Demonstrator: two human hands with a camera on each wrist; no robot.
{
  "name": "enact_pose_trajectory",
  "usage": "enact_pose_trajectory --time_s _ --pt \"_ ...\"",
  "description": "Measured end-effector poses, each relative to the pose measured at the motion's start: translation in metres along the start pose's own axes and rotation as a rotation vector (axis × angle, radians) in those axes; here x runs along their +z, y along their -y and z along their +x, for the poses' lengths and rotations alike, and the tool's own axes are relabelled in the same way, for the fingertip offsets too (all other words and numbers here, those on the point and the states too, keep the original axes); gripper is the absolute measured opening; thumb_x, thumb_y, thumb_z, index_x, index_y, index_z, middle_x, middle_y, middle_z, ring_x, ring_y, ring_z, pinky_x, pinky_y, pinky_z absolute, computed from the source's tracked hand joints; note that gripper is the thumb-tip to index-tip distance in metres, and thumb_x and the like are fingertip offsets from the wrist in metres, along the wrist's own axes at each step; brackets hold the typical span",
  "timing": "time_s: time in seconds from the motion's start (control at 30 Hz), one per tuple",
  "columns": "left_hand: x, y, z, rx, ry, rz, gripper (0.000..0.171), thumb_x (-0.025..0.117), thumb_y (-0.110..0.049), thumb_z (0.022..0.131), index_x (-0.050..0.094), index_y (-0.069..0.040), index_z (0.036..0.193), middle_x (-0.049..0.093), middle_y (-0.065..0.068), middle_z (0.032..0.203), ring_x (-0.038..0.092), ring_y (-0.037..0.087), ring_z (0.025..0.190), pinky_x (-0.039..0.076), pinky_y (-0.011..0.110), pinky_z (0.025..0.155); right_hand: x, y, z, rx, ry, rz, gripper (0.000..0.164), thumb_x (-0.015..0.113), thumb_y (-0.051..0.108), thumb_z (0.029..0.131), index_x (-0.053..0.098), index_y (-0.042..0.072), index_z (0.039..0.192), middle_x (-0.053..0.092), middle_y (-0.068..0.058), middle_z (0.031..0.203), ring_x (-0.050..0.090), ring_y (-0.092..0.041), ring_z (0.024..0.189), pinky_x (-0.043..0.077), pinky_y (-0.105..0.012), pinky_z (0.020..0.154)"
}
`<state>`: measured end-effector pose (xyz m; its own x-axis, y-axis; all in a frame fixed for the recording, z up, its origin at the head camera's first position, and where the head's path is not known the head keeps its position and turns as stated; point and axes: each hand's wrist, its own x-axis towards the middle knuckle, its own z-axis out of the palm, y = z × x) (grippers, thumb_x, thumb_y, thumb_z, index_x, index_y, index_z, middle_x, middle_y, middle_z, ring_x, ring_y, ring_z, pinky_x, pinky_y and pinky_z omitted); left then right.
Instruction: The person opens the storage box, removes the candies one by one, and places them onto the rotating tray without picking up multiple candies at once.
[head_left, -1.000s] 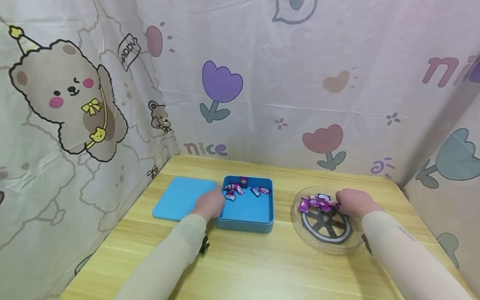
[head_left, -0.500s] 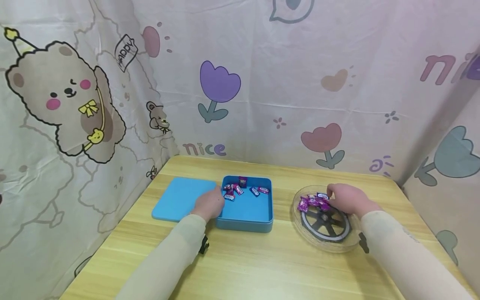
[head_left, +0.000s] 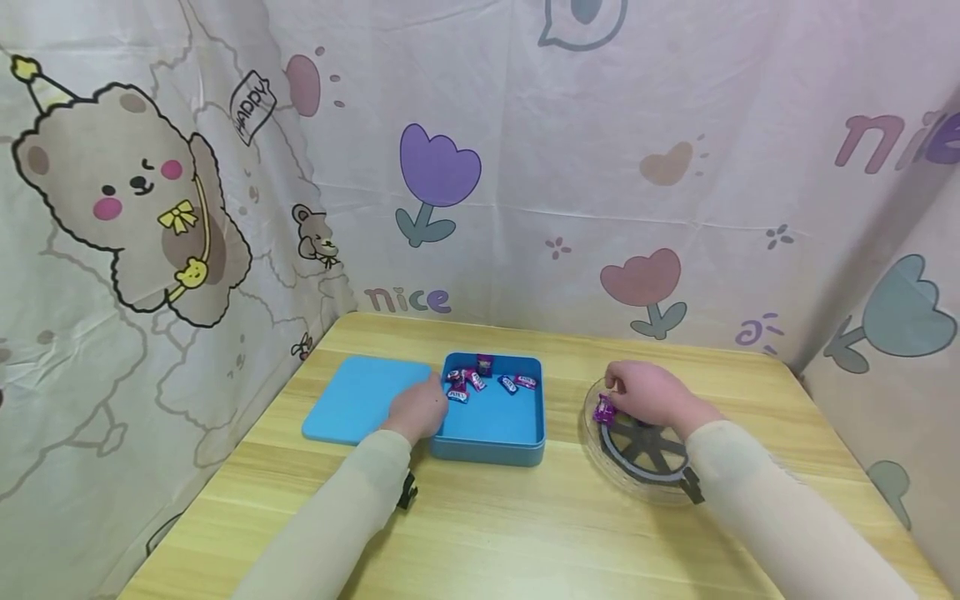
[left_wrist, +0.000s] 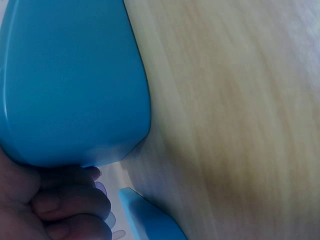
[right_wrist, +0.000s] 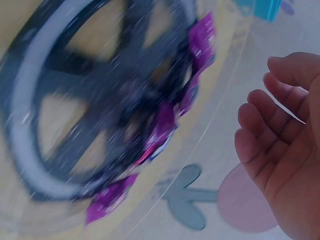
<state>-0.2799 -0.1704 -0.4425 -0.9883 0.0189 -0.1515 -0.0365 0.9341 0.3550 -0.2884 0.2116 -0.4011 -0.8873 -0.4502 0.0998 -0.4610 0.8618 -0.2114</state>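
My left hand [head_left: 418, 407] grips the left wall of an open blue box [head_left: 487, 451], its fingers curled at the rim in the left wrist view. Inside the box lie several small wrapped candies [head_left: 478, 381] in purple, pink and dark blue. My right hand [head_left: 651, 392] is over a clear round dish [head_left: 603, 467], with its fingers loosely bent and nothing visible between them in the right wrist view. A purple wrapped candy [head_left: 604, 410] shows in the dish beside the fingertips. More purple candies [right_wrist: 162, 125] lie there, mostly hidden by the hand in the head view.
A flat blue lid [head_left: 360, 400] lies left of the box on the wooden table [head_left: 480, 525]. Under or in the dish is a dark, spoked wheel shape [head_left: 647, 450] with a grey ring. A printed curtain [head_left: 525, 167] rises behind the table and along both sides.
My right hand has moved left across the dish, from its right side to over the candies near its left. The left hand has stayed on the box.
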Motion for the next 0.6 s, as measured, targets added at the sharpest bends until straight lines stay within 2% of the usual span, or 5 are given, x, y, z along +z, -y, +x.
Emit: enact_pose_trajectory --time_s 0.2,0.47,0.6 --pt "-0.001 -0.001 0.001 -0.006 0.002 -0.005 0.056 0.036 -0.022 0.108 0.026 0.004 0.157 0.037 0.021 0.158 0.041 0.038 0.14 0.039 0.06 0.108 0.002 0.03 0.014 -0.032 0.011 0.007 0.016 0.067 0.016 0.091 0.068 0.009 0.106 0.062 0.001 0.089 0.058 -0.019 0.08 0.053 -0.043 0.079" --pt "0.0 -0.001 0.0 -0.007 0.002 -0.007 0.057 0.036 -0.022 0.108 0.026 0.004 0.158 0.035 0.02 0.159 0.039 0.037 0.142 0.037 0.059 0.11 0.009 0.065 0.036 -0.052 0.018 0.047 0.025 0.07 0.022 0.095 0.069 0.013 0.119 0.067 -0.005 0.11 0.062 -0.022 0.101 0.054 -0.044 0.092" --pt "0.001 0.0 0.0 0.01 -0.005 0.002 0.056 0.037 -0.021 0.108 0.027 0.006 0.156 0.036 0.021 0.159 0.038 0.039 0.142 0.037 0.059 0.11 0.018 0.077 0.049 -0.08 -0.003 0.047 0.028 0.07 0.023 0.096 0.069 0.013 0.122 0.067 -0.007 0.115 0.063 -0.021 0.103 0.055 -0.042 0.093"
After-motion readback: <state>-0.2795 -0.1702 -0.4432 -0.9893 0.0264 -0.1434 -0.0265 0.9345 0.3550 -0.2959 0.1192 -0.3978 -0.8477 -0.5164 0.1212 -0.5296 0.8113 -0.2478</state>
